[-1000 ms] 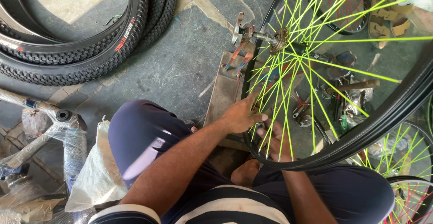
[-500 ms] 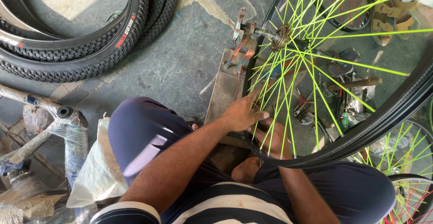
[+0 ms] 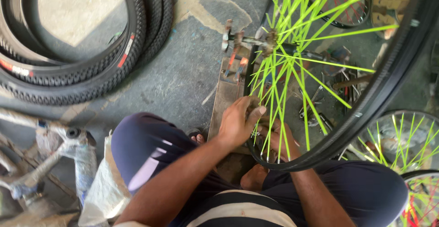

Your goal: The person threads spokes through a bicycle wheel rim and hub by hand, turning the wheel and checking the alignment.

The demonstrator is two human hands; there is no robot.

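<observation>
A bicycle wheel (image 3: 366,103) with a black rim and bright green spokes stands upright in front of me, its hub (image 3: 270,39) on a metal stand. My left hand (image 3: 238,122) grips the near side of the rim from the left, thumb over it. My right hand (image 3: 279,138) reaches in among the spokes just above the rim's lowest part, fingers curled; what they pinch is hidden by the spokes. My knees in dark trousers flank the wheel.
Black tyres (image 3: 82,67) lie stacked on the concrete floor at upper left. A wrapped bicycle frame (image 3: 50,149) lies at lower left beside a plastic bag (image 3: 103,190). More green-spoked wheels (image 3: 402,144) and loose tools (image 3: 338,90) sit at right.
The view has shifted slightly and the wheel has turned a little. My left hand has slid along the rim; my right hand stays among the lower spokes.
</observation>
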